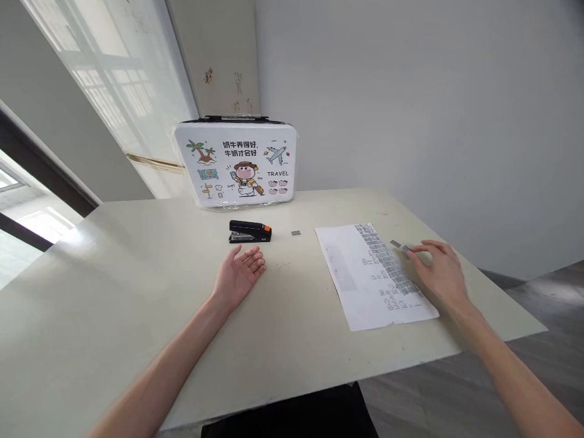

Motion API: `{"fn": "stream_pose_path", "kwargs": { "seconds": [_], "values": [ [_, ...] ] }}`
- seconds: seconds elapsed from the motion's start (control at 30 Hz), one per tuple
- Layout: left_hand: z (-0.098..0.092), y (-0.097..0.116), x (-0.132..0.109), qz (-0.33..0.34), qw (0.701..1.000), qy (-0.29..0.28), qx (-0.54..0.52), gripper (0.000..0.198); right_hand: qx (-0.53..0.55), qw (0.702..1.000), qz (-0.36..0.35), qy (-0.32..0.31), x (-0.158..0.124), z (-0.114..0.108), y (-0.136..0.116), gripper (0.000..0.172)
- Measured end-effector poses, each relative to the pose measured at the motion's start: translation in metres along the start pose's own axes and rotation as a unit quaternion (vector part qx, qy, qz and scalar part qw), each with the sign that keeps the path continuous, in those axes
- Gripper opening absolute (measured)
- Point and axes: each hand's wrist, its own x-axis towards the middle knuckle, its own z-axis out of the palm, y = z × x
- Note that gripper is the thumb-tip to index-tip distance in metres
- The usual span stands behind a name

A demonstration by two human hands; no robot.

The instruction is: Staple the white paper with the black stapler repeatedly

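Left hand lies wide and empty, palm up, on the worktop just below the stapler. Right hand is narrowed, its fingertips touching a staple strip lying flat beside the paper. Can't tell if it's actually pinched.

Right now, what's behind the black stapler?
A cartoon travel case stands upright behind the stapler, apart from it, near the far edge of the table. Whatever is behind or inside the case is hidden; its lid is shut.
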Motion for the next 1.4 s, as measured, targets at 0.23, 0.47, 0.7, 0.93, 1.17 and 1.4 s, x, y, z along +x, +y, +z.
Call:
{"fn": "stream_pose_path", "kwargs": {
  "seconds": [0.23,0.47,0.7,0.93,1.17,1.4],
  "values": [
    [0.0,0.0,0.002,0.008,1.0,-0.009,0.01,0.02,-0.013,0.999,0.051,0.012,-0.019,-0.008,0.02,0.039],
    [0.002,-0.003,0.001,0.015,0.998,-0.033,0.054,0.018,0.153,0.981,-0.064,-0.1,-0.068,-0.017,-0.106,0.03],
    [-0.001,-0.003,0.001,0.016,0.994,-0.069,0.084,0.039,0.275,0.882,-0.177,-0.34,-0.109,0.009,-0.246,0.023],
    [-0.002,-0.003,0.0,0.011,0.992,-0.071,0.101,0.049,0.19,0.906,-0.22,-0.308,-0.086,0.055,-0.292,0.02],
    [-0.003,-0.005,0.004,0.014,0.995,-0.058,0.083,0.045,0.202,0.898,-0.252,-0.299,-0.094,0.056,-0.287,0.018],
    [-0.003,-0.006,0.004,0.012,0.996,-0.05,0.075,0.038,0.215,0.898,-0.255,-0.288,-0.094,0.056,-0.286,0.018]
  ]
}}
